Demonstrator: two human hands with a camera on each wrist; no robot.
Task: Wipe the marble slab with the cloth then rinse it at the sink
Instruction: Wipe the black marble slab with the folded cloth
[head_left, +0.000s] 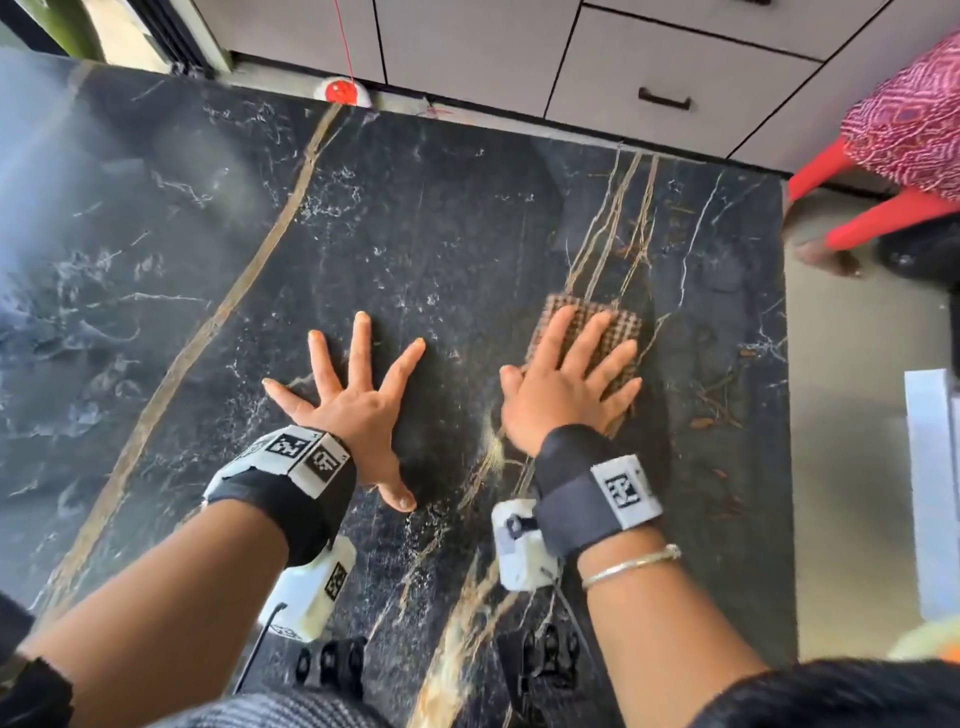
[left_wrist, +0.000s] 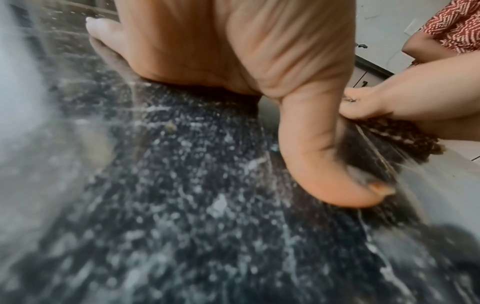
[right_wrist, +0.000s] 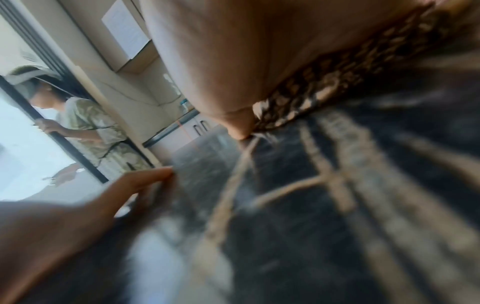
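The right hand (head_left: 563, 387) lies flat with straight fingers on the folded brown checked cloth (head_left: 597, 325), its grip released, pressing rather than clasping, likely so the cloth slides in broad strokes over the marble slab (head_left: 415, 234); the left hand (head_left: 358, 402) splays bare on the stone, probably as a brace. The table is black, veined gold and white; pale drawers (head_left: 649, 78) stand beyond, a second person (head_left: 904, 140) far right

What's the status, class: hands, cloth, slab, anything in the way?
Left hand flat, fingers spread, bare on the marble slab. Right hand flat, pressing the checked cloth onto the slab. No obstruction near the cloth; sink not in view.
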